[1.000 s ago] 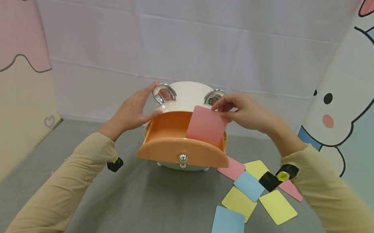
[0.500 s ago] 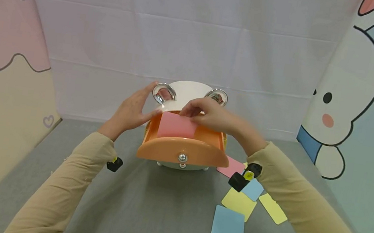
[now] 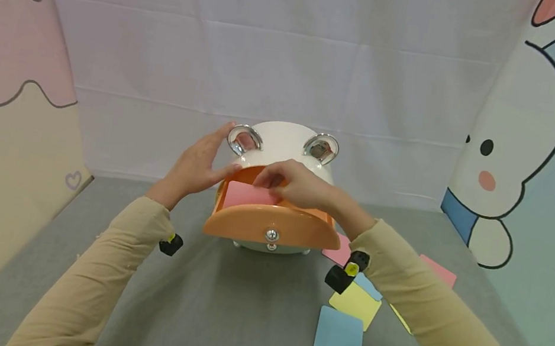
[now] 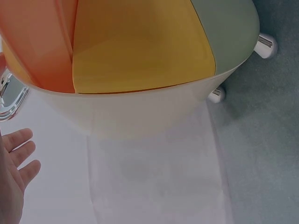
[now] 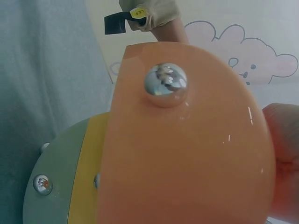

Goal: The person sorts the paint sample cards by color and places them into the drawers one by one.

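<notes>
Pink card (image 3: 248,195) in orange drawer (image 3: 238,222): we see R hand (image 3: 298,185) pinching its edge; L hand (image 3: 198,164), fingers spread, touches cabinet (image 3: 283,145), prob. for steadying.

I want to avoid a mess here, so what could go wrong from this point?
The fingers of the right hand hold the pink card in the open orange drawer; left tilted, it might jam the drawer on closing.

The drawer juts forward, so pressing on it could tip the cabinet.

The right sleeve reaches over loose cards on the table and may sweep them about.
</notes>
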A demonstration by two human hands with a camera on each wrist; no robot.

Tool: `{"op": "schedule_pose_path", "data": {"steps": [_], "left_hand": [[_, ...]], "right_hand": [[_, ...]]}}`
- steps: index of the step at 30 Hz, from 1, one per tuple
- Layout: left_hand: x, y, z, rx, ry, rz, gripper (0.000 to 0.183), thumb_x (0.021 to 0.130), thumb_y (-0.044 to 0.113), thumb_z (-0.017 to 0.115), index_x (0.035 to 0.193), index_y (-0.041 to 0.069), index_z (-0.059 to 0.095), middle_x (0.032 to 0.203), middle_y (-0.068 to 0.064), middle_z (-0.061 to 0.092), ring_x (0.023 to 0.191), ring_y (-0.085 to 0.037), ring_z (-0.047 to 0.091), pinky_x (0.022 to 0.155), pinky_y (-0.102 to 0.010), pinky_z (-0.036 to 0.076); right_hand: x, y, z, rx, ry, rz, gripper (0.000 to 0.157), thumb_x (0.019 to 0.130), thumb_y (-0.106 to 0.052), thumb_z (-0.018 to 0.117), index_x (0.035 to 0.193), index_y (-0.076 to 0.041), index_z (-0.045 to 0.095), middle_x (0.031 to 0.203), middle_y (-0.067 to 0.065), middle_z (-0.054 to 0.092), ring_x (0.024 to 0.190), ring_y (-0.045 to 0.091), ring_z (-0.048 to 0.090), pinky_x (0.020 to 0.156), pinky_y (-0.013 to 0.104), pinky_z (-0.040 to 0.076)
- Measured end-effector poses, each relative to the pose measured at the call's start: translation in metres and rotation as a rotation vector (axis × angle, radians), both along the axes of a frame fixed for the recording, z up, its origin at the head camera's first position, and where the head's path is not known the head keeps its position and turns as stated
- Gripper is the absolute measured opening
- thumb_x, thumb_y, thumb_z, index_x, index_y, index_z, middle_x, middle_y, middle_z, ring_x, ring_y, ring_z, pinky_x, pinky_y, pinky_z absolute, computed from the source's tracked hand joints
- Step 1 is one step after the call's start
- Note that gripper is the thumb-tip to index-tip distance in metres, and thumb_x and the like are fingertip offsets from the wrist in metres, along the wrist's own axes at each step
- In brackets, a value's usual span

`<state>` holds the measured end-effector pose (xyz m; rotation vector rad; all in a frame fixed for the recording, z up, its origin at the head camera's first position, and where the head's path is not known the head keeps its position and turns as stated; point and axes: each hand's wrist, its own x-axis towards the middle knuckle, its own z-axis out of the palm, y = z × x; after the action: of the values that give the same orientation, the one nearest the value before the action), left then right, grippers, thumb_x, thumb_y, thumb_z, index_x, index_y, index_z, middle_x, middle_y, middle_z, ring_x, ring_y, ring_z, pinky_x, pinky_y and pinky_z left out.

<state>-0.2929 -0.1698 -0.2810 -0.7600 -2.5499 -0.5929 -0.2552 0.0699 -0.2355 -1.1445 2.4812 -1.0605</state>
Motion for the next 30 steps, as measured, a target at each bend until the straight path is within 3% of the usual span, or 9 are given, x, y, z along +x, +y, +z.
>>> {"op": "schedule_pose_path", "data": {"steps": [16,23,30], "left_hand": [[0.0,0.0,-0.001,-0.002,0.006,-0.005,0.08,0.086,0.04,0.059,0.147,0.013,0.014,0.146,-0.012,0.028,0.13,-0.034,0.031,0.102,-0.052,0.028],[0.001,0.001,0.0,-0.002,0.005,-0.002,0.08,0.085,0.038,0.06,0.147,0.014,0.014,0.146,-0.012,0.029,0.129,-0.034,0.031,0.103,-0.051,0.028],[0.001,0.001,0.0,0.004,0.009,-0.005,0.081,0.084,0.037,0.061,0.146,0.013,0.015,0.145,-0.013,0.029,0.129,-0.035,0.031,0.103,-0.051,0.028]], "right_hand": [[0.0,0.0,-0.005,0.038,0.061,-0.055,0.028,0.082,0.006,0.055,0.108,-0.001,0.064,0.099,0.008,0.064,0.088,0.018,0.057,0.083,0.028,0.048],[0.001,0.006,-0.001,0.029,0.118,-0.042,0.026,0.082,0.005,0.058,0.108,0.003,0.063,0.103,0.014,0.064,0.092,0.021,0.058,0.087,0.031,0.047],[0.002,0.015,0.006,0.035,0.177,-0.041,0.023,0.082,0.002,0.06,0.105,0.0,0.064,0.1,0.009,0.065,0.09,0.018,0.06,0.085,0.03,0.048]]}}
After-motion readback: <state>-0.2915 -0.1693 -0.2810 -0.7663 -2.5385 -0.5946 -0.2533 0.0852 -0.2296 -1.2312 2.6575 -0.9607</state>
